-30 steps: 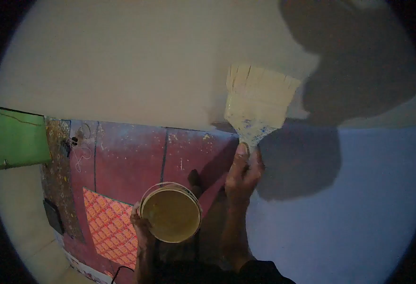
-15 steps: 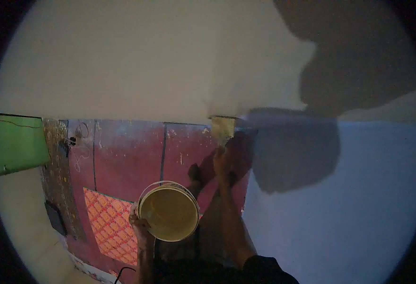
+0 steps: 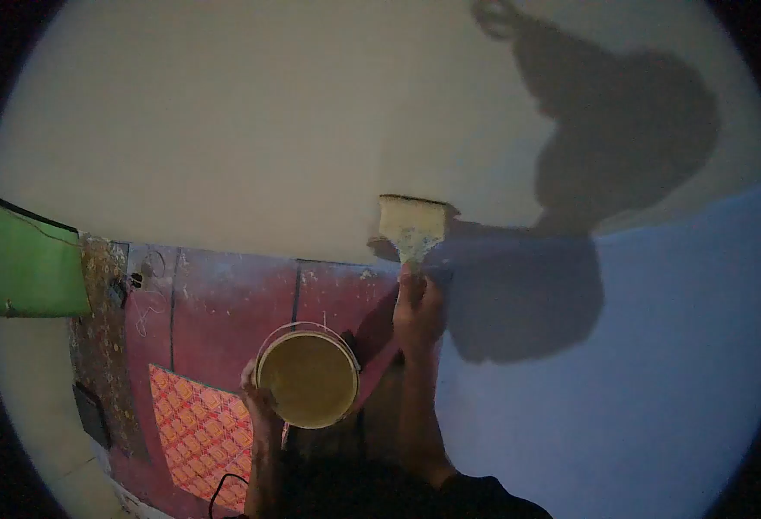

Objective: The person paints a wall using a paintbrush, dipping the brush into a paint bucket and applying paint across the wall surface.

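Note:
A wide paintbrush [image 3: 412, 218] is in my right hand [image 3: 418, 307], its bristles pointing up against the cream-coloured part of the wall [image 3: 224, 130]. Fingers wrap round its short handle, which is smeared with paint. Lower and to the left, my left hand [image 3: 261, 400] grips a round bucket [image 3: 308, 381] by its side. The bucket has a thin wire handle and a yellowish inside; how much it holds cannot be told.
Blue wall [image 3: 622, 389] lies to the right, crossed by a large shadow [image 3: 622, 130]. On the left are a maroon panelled surface [image 3: 224, 303], an orange patterned mat [image 3: 199, 432], a green cloth-like sheet [image 3: 30, 264], a dark cable [image 3: 220, 489] and a dark flat box [image 3: 92, 413].
My right hand has moved up with the paintbrush, whose broad face now shows more fully on the wall. The bucket has tilted slightly and stays in my left hand. The shadow has shifted.

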Motion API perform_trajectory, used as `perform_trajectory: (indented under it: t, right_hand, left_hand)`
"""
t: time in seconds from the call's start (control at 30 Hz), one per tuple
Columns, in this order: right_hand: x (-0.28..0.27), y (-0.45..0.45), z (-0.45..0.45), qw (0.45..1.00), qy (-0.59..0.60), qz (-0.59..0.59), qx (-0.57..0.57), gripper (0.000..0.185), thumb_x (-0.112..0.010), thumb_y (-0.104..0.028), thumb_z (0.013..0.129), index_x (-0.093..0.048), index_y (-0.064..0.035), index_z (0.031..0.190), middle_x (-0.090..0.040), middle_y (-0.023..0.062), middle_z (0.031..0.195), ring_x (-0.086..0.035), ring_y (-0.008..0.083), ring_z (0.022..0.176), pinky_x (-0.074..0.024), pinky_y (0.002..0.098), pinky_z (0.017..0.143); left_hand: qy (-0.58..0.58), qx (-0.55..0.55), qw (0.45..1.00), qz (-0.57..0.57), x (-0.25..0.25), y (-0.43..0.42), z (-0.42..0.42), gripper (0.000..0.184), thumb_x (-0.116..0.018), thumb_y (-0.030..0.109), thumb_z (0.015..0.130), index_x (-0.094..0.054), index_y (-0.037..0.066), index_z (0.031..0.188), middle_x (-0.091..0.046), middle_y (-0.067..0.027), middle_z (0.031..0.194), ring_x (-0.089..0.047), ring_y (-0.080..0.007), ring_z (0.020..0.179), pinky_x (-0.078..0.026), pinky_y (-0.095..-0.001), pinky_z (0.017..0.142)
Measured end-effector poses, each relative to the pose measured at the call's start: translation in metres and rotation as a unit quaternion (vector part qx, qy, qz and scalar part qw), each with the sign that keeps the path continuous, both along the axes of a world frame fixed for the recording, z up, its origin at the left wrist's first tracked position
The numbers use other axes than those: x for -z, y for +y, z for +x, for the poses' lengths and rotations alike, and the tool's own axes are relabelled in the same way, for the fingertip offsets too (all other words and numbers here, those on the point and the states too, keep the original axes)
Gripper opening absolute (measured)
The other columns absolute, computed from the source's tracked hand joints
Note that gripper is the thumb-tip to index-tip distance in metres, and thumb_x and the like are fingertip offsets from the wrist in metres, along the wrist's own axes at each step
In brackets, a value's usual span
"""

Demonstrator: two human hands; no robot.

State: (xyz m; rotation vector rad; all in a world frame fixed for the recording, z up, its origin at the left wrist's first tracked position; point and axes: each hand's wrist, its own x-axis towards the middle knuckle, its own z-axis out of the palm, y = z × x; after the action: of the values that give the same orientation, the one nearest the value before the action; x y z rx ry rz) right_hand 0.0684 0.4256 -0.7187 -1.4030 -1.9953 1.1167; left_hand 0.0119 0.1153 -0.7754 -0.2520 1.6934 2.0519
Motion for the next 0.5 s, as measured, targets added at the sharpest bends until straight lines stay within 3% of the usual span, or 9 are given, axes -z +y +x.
perform_trajectory:
  t: [0.03, 0.17, 0.27, 0.33, 0.4, 0.47, 0.5]
  right_hand:
    - [-0.010, 0.005, -0.001, 0.983, 0.171, -0.064, 0.002, 0.028, -0.050, -0.024, 0.100, -0.061, 0.0018, 0.095, -0.055, 0.0017, 0.073, -0.053, 0.0137, 0.070, -0.0442, 0.0307, 0.064]
    - [-0.045, 0.014, 0.007, 0.981, 0.184, -0.024, 0.053, 0.030, -0.050, -0.027, 0.100, -0.060, 0.0004, 0.092, -0.053, 0.0010, 0.069, -0.051, 0.0124, 0.062, -0.0423, 0.0296, 0.056]
    - [-0.058, 0.018, 0.026, 0.969, 0.236, -0.015, 0.066, 0.028, -0.051, -0.027, 0.100, -0.058, -0.0013, 0.090, -0.050, 0.0012, 0.065, -0.045, 0.0096, 0.055, -0.0374, 0.0272, 0.048]
    - [-0.072, 0.023, 0.027, 0.927, 0.366, 0.068, 0.040, 0.027, -0.050, -0.027, 0.100, -0.057, -0.0030, 0.088, -0.047, 0.0015, 0.064, -0.042, 0.0089, 0.051, -0.0336, 0.0260, 0.044]
    - [-0.083, 0.027, 0.024, 0.931, 0.360, 0.058, 0.027, 0.030, -0.047, -0.028, 0.101, -0.056, -0.0031, 0.088, -0.047, 0.0015, 0.065, -0.043, 0.0079, 0.053, -0.0346, 0.0243, 0.047]
    - [-0.072, 0.036, 0.016, 0.953, 0.285, 0.094, 0.034, 0.033, -0.045, -0.029, 0.101, -0.057, -0.0008, 0.089, -0.053, 0.0068, 0.069, -0.048, 0.0151, 0.056, -0.0394, 0.0295, 0.051]
    - [-0.067, 0.040, 0.012, 0.960, 0.258, 0.105, 0.038, 0.034, -0.044, -0.029, 0.101, -0.057, 0.0000, 0.090, -0.055, 0.0086, 0.070, -0.050, 0.0175, 0.057, -0.0410, 0.0312, 0.052]
  left_hand:
    - [-0.030, -0.006, 1.000, 0.002, 0.006, 0.002, -0.003, 0.072, -0.057, 0.062, 0.088, -0.047, 0.005, 0.131, -0.055, -0.0089, 0.126, -0.054, -0.0232, 0.115, -0.049, -0.0413, 0.095]
    - [-0.003, 0.007, 0.999, 0.043, 0.029, 0.008, -0.002, 0.067, -0.056, 0.058, 0.091, -0.044, 0.007, 0.134, -0.053, -0.0087, 0.130, -0.052, -0.0231, 0.118, -0.047, -0.0423, 0.097]
    - [0.001, 0.032, 0.995, 0.093, 0.017, 0.021, -0.002, 0.067, -0.055, 0.058, 0.091, -0.045, 0.007, 0.133, -0.054, -0.0085, 0.128, -0.052, -0.0231, 0.118, -0.047, -0.0415, 0.098]
    - [-0.027, -0.005, 0.998, 0.061, 0.013, 0.027, -0.004, 0.049, -0.051, 0.048, 0.093, -0.055, 0.009, 0.123, -0.058, -0.0062, 0.117, -0.055, -0.0217, 0.111, -0.046, -0.0394, 0.094]
    - [0.005, 0.009, 0.999, 0.040, -0.003, 0.030, -0.003, 0.049, -0.051, 0.048, 0.094, -0.055, 0.009, 0.123, -0.059, -0.0062, 0.117, -0.055, -0.0213, 0.111, -0.047, -0.0399, 0.094]
    - [0.034, 0.022, 0.999, 0.020, -0.008, 0.021, -0.005, 0.049, -0.051, 0.048, 0.094, -0.055, 0.008, 0.123, -0.059, -0.0061, 0.117, -0.055, -0.0209, 0.111, -0.048, -0.0404, 0.093]
    - [0.048, 0.049, 0.997, 0.039, 0.003, 0.008, -0.006, 0.060, -0.054, 0.055, 0.091, -0.051, 0.008, 0.128, -0.057, -0.0075, 0.122, -0.054, -0.0217, 0.114, -0.047, -0.0402, 0.095]
